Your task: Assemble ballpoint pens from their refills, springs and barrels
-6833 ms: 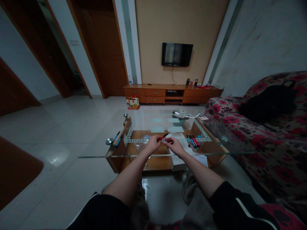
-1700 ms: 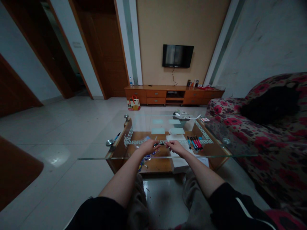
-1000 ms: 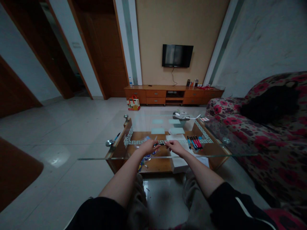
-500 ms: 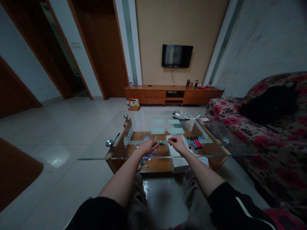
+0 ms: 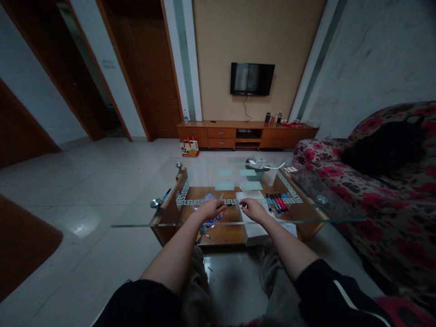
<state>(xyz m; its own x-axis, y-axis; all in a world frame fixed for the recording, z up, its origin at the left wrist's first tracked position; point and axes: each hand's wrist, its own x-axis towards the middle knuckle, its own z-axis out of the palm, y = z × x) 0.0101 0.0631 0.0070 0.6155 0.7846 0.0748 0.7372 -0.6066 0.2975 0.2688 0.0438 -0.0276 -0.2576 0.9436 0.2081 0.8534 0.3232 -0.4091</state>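
Over the glass tabletop (image 5: 143,219), my left hand (image 5: 211,209) is closed around a slim dark pen (image 5: 229,205), whose end points toward my right hand. My right hand (image 5: 252,210) is just to the right, with a gap between it and the pen. Its fingers are curled in with the tips close together; whatever they may hold is too small to make out. Right of it lies a row of several black, red and blue pens (image 5: 278,203). A single blue and black pen (image 5: 165,195) rests near the table's left side.
Beneath the glass, a white box (image 5: 256,232) and crumpled colourful packaging (image 5: 208,227) lie on the wooden shelf. A dark bowl (image 5: 258,164) with plastic in it is toward the far edge. A flowered sofa (image 5: 391,200) stands at right, and a paper bag (image 5: 189,147) on the floor beyond.
My right hand has shifted slightly down and right, its fingertips drawing in and farther from the pen. My left hand has hardly moved and keeps the pen.
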